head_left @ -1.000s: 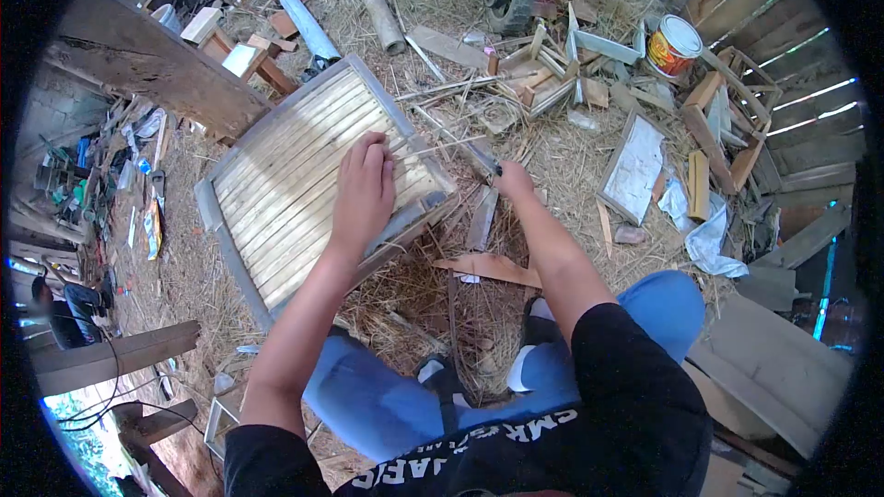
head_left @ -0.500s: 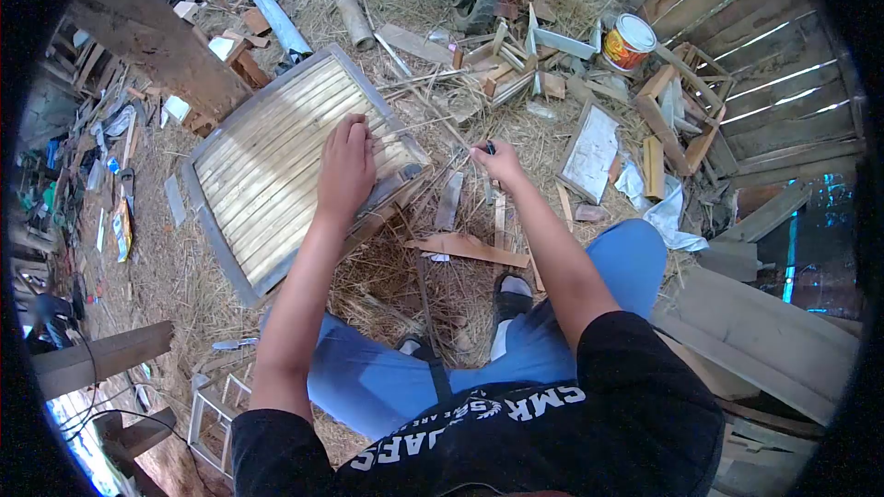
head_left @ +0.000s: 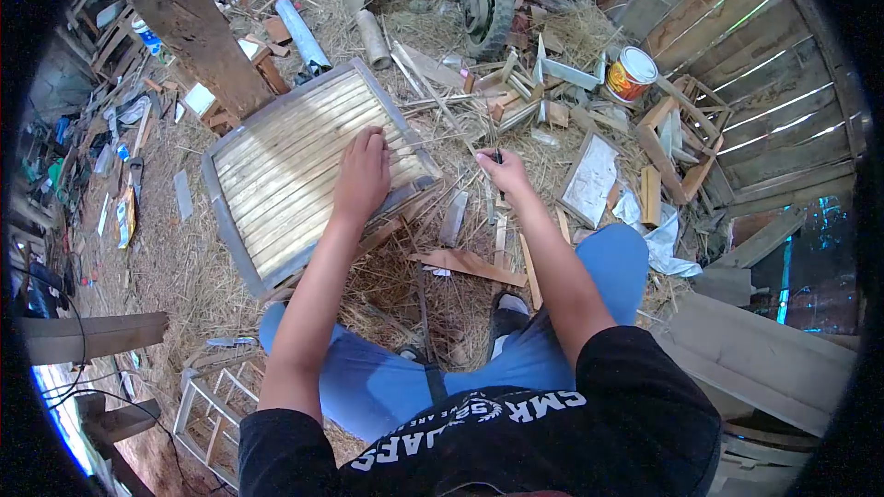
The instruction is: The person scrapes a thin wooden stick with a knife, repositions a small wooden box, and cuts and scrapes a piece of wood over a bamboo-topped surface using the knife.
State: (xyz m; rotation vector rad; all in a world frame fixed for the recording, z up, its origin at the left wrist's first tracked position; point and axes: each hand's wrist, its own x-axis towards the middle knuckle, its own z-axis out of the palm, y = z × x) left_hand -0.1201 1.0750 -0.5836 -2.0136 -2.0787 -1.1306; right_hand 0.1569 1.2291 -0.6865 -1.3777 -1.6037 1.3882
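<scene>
A slatted wooden panel (head_left: pixel 295 166) with a grey frame lies in front of me, tilted. Over its right part rests my left hand (head_left: pixel 365 170), its fingers bent together around one end of a thin light stick (head_left: pixel 431 140). The stick reaches out past the panel's right edge towards my right hand (head_left: pixel 504 173). That hand is closed on a dark-handled tool (head_left: pixel 499 158), whose blade I cannot make out clearly. Below the hands, a brown wood offcut (head_left: pixel 471 266) lies on the straw.
A wheel (head_left: pixel 493 14) stands at the back. To the right are a paint bucket (head_left: pixel 632 74), a white framed board (head_left: pixel 591 179) and wooden frames (head_left: pixel 677 147). A thick post (head_left: pixel 198 28) rises behind the panel. Near my left leg is a metal frame (head_left: pixel 216 410).
The view has shifted. My right hand has turned, and the tool, earlier pointing up and left along the stick, now sits more upright in the fist. My left hand stays at the panel.
</scene>
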